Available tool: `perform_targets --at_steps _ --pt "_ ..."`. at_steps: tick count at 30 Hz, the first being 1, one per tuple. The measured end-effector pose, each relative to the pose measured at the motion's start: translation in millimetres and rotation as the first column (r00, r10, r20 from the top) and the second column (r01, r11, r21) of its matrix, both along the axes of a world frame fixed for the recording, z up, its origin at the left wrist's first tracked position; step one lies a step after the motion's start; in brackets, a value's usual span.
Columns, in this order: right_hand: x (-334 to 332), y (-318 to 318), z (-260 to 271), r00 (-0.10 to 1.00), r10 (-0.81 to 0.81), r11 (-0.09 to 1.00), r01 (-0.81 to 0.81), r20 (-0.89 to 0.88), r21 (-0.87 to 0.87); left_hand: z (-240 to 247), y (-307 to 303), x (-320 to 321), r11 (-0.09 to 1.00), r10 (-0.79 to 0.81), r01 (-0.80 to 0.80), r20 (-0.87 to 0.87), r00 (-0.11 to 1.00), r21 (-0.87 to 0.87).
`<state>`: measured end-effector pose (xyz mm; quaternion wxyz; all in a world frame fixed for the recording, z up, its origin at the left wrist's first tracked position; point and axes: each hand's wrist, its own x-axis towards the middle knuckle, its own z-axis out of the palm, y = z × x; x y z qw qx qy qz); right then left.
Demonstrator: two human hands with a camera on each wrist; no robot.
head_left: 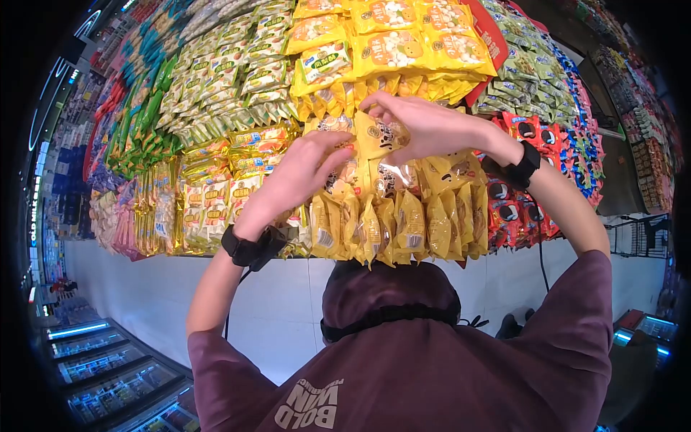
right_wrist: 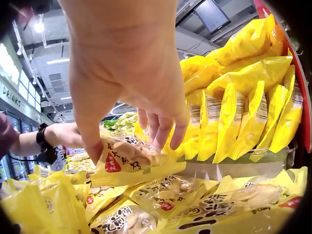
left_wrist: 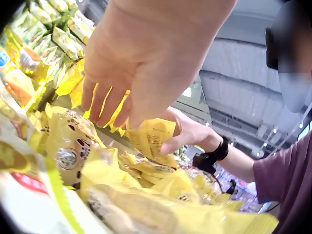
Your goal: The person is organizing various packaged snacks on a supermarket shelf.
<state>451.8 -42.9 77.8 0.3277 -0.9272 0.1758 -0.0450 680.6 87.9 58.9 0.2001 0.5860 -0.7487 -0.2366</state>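
Note:
A yellow snack bag (head_left: 380, 138) with a clear window and dark lettering is lifted at a tilt over a bed of similar bags. My right hand (head_left: 443, 129) grips it, thumb on one side and fingers on the other. The right wrist view shows small round biscuits through the window of this bag (right_wrist: 130, 158). My left hand (head_left: 302, 167) is just left of it, palm down, fingers loosely extended and holding nothing. Seen from the left wrist, the thumb side of my left hand (left_wrist: 146, 73) overlaps the top of the bag (left_wrist: 156, 139).
Yellow bags (head_left: 410, 219) stand upright along the front edge. Behind a clear divider (right_wrist: 234, 168) rise stacked brighter yellow bags (head_left: 389, 47). Gold-wrapped packs (head_left: 209, 198) lie to the left, red packs (head_left: 507, 205) to the right. White floor (head_left: 281, 302) lies below the display.

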Motion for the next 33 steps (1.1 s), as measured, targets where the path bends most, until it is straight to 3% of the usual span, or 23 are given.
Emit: perform_targets --at_steps 1,3,6,8,11,14,15,18,21,27,28,30,33 --pt "1 1 -4 0.998 0.012 0.998 -0.008 0.059 -0.067 2 -2 -3 0.993 0.086 -0.065 -0.215 0.973 0.101" --pt "4 6 -7 0.988 0.027 0.983 0.002 0.155 -0.185 5 -7 -8 0.936 0.299 -0.121 -0.569 0.766 0.33" --pt "11 15 -6 0.964 0.076 0.951 0.008 0.257 -0.309 15 -6 -20 0.894 0.395 -0.139 -0.602 0.694 0.427" --pt "13 18 -2 0.938 0.16 0.933 -0.042 0.308 -0.358 9 -11 -13 0.897 0.364 -0.097 -0.595 0.716 0.431" --pt "7 13 10 0.927 0.103 0.918 0.052 0.362 -0.393 10 -8 -11 0.91 0.354 -0.087 -0.653 0.669 0.405" --pt "3 -10 10 0.911 -0.172 0.981 0.193 0.375 -0.02 11 -3 -8 0.929 0.338 -0.101 -0.704 0.624 0.356" --pt "1 -14 8 0.902 -0.184 0.98 0.197 0.389 0.007 11 -2 -7 0.935 0.33 -0.106 -0.715 0.617 0.339" --pt "-5 -11 13 0.95 -0.244 0.964 0.216 0.195 0.152 16 0 -11 0.949 0.301 -0.119 -0.723 0.622 0.293" --pt "-3 -7 5 0.909 -0.286 0.942 0.209 0.304 0.263 15 -1 -8 0.941 0.338 -0.2 -0.705 0.623 0.274" --pt "-5 6 14 0.887 -0.374 0.892 0.263 0.271 0.369 11 -4 -6 0.906 0.416 -0.312 -0.732 0.539 0.286" --pt "-5 5 12 0.889 -0.37 0.903 0.274 0.271 0.332 13 -4 -8 0.895 0.437 -0.326 -0.739 0.513 0.303" --pt "-5 2 7 0.891 -0.363 0.92 0.298 0.273 0.254 6 -9 1 0.917 0.395 -0.3 -0.701 0.594 0.262" --pt "-4 4 5 0.868 -0.228 0.927 0.332 0.442 -0.173 9 -10 1 0.921 0.388 -0.282 -0.674 0.629 0.268"
